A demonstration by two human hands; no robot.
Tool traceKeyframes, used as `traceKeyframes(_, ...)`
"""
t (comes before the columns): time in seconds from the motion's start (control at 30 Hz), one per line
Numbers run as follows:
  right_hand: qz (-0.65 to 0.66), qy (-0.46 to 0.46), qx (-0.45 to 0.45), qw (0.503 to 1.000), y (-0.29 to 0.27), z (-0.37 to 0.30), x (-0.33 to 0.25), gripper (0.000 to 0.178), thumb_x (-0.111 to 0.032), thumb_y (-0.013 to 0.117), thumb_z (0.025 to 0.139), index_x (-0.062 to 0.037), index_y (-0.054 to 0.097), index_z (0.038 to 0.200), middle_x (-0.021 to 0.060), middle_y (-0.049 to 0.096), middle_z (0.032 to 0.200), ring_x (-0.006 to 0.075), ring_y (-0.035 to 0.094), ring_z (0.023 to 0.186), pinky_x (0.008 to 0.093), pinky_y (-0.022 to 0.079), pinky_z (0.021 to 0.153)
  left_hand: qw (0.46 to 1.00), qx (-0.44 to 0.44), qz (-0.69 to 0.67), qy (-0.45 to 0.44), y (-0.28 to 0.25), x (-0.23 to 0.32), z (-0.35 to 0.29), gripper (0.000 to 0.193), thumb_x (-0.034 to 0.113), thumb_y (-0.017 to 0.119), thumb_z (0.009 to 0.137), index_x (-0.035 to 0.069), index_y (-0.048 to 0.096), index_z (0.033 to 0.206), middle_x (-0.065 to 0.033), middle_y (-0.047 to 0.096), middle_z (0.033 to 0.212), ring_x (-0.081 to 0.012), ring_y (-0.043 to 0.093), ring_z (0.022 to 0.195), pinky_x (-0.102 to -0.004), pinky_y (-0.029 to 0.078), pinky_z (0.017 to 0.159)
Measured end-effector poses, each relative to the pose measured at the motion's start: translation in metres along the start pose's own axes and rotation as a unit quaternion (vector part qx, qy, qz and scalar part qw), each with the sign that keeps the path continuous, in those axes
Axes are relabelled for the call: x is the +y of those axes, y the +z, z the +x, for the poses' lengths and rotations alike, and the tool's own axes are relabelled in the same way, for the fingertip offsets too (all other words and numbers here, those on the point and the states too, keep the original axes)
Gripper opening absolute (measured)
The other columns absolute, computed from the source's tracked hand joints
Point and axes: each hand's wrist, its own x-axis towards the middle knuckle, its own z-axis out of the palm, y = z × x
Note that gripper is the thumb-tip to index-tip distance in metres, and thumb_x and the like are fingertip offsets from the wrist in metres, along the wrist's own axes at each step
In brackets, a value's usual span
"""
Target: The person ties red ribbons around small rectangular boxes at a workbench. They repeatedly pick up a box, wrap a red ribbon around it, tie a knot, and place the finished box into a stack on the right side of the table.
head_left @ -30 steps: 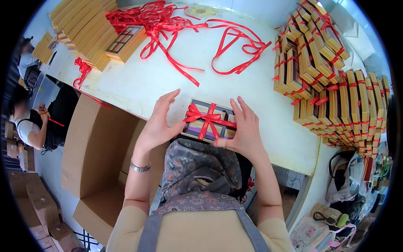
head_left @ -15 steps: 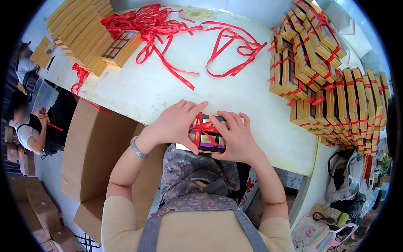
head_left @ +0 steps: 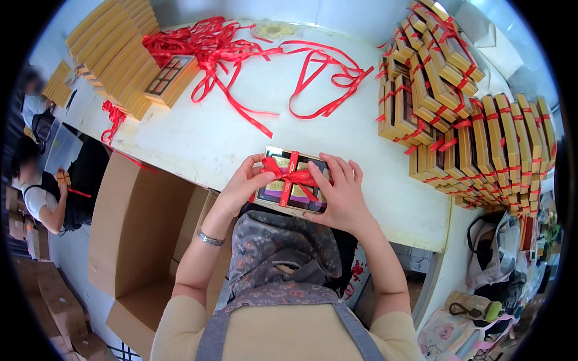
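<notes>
At the near edge of the bench [head_left: 385, 189], a clear-windowed gift box [head_left: 299, 195], crossed by a glossy red bow [head_left: 288, 174], is held at its sides by the left hand [head_left: 241, 188] and right hand [head_left: 344, 195]. Below that edge, leftward, an open cardboard carton [head_left: 137, 219] is placed. Beyond, bare white room is bounded by looped ribbon [head_left: 305, 83]; the right edge is crowded by beribboned gold boxes [head_left: 444, 91], the far left corner by a gold stack [head_left: 111, 51].
</notes>
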Motion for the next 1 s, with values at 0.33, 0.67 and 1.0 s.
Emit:
traceKeyframes(0.33, -0.008, 0.016, -0.008, 1.000, 0.003, 0.001, -0.010, 0.103, -0.038, 0.086, 0.052, -0.0142, 0.042, 0.142, 0.0180, 0.036, 0.142, 0.0342, 0.033, 0.133, 0.0551, 0.021, 0.108, 0.998, 0.030, 0.053, -0.022, 0.007, 0.009, 0.004, 0.056, 0.012, 0.076, 0.082, -0.003, 0.042, 0.124, -0.0097, 0.066, 0.099, -0.0110, 0.062, 0.089, -0.0242, 0.050, 0.076)
traceKeyframes(0.67, 0.029, 0.062, -0.027, 0.997, -0.008, -0.013, 0.017, 0.113, -0.052, 0.085, 0.055, -0.0091, 0.034, 0.146, 0.0264, 0.030, 0.148, 0.0395, 0.032, 0.137, 0.0517, 0.022, 0.111, 0.992, -0.004, -0.125, -0.015, -0.027, -0.003, -0.006, 0.034, -0.005, 0.054, 0.090, -0.008, 0.054, 0.124, -0.0172, 0.065, 0.113, -0.0175, 0.065, 0.098, -0.0273, 0.054, 0.085)
traceKeyframes(1.0, 0.023, -0.006, -0.035, 0.999, -0.012, 0.008, 0.001, 0.117, -0.046, 0.087, 0.049, -0.0119, 0.032, 0.147, 0.0203, 0.048, 0.129, 0.0371, 0.048, 0.114, 0.0490, 0.033, 0.098, 0.970, 0.084, 0.168, 0.154, -0.011, 0.006, -0.019, 0.009, -0.002, 0.067, 0.084, 0.001, 0.063, 0.091, -0.0055, 0.069, 0.082, -0.0108, 0.066, 0.072, -0.0246, 0.054, 0.065)
